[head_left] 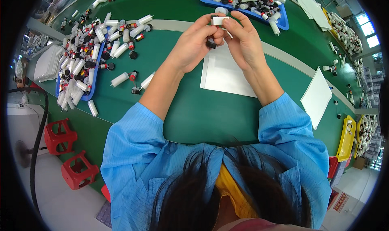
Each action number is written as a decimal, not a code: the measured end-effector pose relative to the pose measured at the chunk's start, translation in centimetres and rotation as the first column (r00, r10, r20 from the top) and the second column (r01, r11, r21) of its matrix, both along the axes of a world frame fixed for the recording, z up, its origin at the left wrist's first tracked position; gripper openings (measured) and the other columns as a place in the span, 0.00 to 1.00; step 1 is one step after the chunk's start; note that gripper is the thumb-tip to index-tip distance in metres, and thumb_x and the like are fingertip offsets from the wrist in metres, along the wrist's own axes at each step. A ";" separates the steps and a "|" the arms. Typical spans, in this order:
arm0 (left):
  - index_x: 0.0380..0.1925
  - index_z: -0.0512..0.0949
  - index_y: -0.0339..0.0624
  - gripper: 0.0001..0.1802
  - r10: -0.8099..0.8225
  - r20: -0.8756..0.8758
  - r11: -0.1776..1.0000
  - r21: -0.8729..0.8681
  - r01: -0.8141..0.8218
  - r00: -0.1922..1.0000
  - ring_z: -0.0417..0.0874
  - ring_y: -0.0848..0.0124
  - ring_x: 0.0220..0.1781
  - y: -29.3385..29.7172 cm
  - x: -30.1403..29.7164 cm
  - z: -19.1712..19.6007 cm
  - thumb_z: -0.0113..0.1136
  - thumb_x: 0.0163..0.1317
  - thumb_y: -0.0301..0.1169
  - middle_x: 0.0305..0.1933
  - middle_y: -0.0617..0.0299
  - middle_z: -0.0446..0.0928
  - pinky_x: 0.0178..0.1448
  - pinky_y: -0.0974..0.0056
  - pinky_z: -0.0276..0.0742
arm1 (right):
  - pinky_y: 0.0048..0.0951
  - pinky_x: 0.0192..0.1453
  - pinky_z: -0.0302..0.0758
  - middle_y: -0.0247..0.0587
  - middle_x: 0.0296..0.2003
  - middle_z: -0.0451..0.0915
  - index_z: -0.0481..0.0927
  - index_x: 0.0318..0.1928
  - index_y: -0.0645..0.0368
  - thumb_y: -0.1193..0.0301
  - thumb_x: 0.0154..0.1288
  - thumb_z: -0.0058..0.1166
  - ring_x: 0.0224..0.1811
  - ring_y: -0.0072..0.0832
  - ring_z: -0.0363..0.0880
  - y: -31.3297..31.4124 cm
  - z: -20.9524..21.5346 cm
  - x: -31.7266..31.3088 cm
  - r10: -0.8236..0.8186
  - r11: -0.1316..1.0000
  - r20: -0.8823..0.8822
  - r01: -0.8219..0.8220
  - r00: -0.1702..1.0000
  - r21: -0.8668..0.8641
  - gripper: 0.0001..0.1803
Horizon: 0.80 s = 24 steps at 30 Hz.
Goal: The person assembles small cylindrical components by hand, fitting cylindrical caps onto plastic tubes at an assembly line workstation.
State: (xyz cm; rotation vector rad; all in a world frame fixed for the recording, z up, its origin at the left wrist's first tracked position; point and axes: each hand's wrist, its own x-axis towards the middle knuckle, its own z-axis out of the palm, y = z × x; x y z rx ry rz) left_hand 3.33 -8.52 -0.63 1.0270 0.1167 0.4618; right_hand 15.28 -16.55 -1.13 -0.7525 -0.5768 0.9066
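The person wears a light blue, finely striped work coat (133, 150) with sleeves pushed to the elbows, a yellow garment (231, 190) under its collar, and has long dark hair (190, 194) at lower centre.

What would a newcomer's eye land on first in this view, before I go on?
First, the two hands meeting at top centre: the left hand and right hand pinch a small white tube between their fingertips, above a white sheet on the green table. Next, the heap of white tubes with red and black caps spilling over a blue tray at the left. Another filled blue tray sits beyond the hands.
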 end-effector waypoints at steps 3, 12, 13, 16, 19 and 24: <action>0.55 0.66 0.38 0.17 0.029 -0.010 0.999 0.017 -0.029 1.000 0.63 0.78 0.33 -0.4 0.0 0.2 0.39 0.69 0.32 0.30 0.68 0.62 0.47 0.66 0.67 | 0.25 0.47 0.68 0.39 0.34 0.80 0.65 0.48 0.61 0.78 0.57 0.59 0.37 0.23 0.76 -0.3 0.0 -0.2 0.006 0.997 0.066 -0.001 0.998 -0.074 0.21; 0.53 0.67 0.39 0.21 -0.120 0.145 0.975 -0.167 0.144 0.982 0.60 0.80 0.25 -0.2 -0.2 -1.2 0.37 0.72 0.43 0.22 0.73 0.56 0.47 0.65 0.70 | 0.27 0.45 0.72 0.39 0.40 0.78 0.66 0.50 0.60 0.73 0.57 0.61 0.42 0.23 0.76 -0.6 0.3 -0.6 0.012 0.992 0.131 0.005 0.991 -0.126 0.23; 0.52 0.67 0.39 0.22 -0.216 0.258 0.912 -0.290 0.289 0.942 0.60 0.80 0.24 -0.1 -0.1 -1.7 0.36 0.72 0.44 0.21 0.73 0.56 0.49 0.65 0.72 | 0.28 0.48 0.71 0.40 0.43 0.77 0.66 0.53 0.60 0.72 0.57 0.61 0.43 0.23 0.76 -0.8 0.6 -0.8 0.028 0.985 0.149 -0.002 0.988 -0.171 0.25; 0.51 0.67 0.36 0.28 -0.300 0.113 0.897 -0.304 0.320 0.947 0.71 0.74 0.28 -0.6 -0.5 -0.4 0.31 0.71 0.50 0.25 0.66 0.67 0.53 0.60 0.75 | 0.24 0.49 0.72 0.40 0.42 0.79 0.66 0.60 0.59 0.73 0.58 0.59 0.42 0.23 0.78 -1.4 1.3 0.1 0.125 0.983 0.305 -0.076 0.944 -0.168 0.29; 0.53 0.71 0.36 0.32 -0.098 -0.375 0.990 0.054 0.127 0.922 0.79 0.62 0.38 -0.5 -0.1 -0.5 0.34 0.69 0.54 0.37 0.51 0.78 0.52 0.60 0.75 | 0.21 0.49 0.71 0.38 0.33 0.83 0.71 0.57 0.60 0.75 0.56 0.60 0.39 0.20 0.79 -0.7 2.8 3.0 0.178 0.964 0.691 0.017 0.700 -0.266 0.26; 0.41 0.78 0.39 0.12 0.700 0.099 0.091 0.970 -0.226 0.707 0.78 0.59 0.38 2.0 -2.4 -0.5 0.51 0.62 0.32 0.35 0.52 0.75 0.43 0.60 0.73 | 0.21 0.40 0.72 0.33 0.29 0.80 0.74 0.53 0.58 0.66 0.57 0.62 0.34 0.18 0.76 4.5 6.5 9.5 0.048 0.889 0.998 0.458 -0.045 -0.022 0.23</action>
